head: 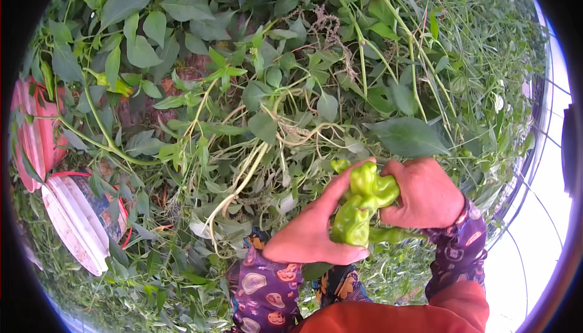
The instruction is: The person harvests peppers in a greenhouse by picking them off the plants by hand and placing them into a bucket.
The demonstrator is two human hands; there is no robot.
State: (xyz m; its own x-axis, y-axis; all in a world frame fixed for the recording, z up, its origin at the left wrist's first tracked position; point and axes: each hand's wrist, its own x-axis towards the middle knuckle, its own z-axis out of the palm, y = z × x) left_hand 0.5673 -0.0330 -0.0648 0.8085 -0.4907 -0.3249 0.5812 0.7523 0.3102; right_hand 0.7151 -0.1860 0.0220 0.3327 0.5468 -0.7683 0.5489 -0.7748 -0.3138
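Observation:
My left hand [314,223] is wrapped around a cluster of light green, wrinkled peppers [353,221], its thumb below and its fingers above. My right hand [423,192] is closed on the right side of the same cluster, thumb and forefinger around one lobe. Beneath my right hand, a longer green pepper [396,234] sticks out sideways, partly hidden. A small green tip [340,165] shows by my left fingers. One broad dark leaf [410,137] hangs just above my right hand. What my curled right fingers hold inside the palm is hidden.
Pepper plants with bending stems [239,185] fill the ground before me. At the left lie a pink bucket [34,132] and a white-rimmed bucket [75,223] with a red handle. More green peppers [114,82] hang among leaves there. Bright sheeting [537,233] with dark lines borders the right.

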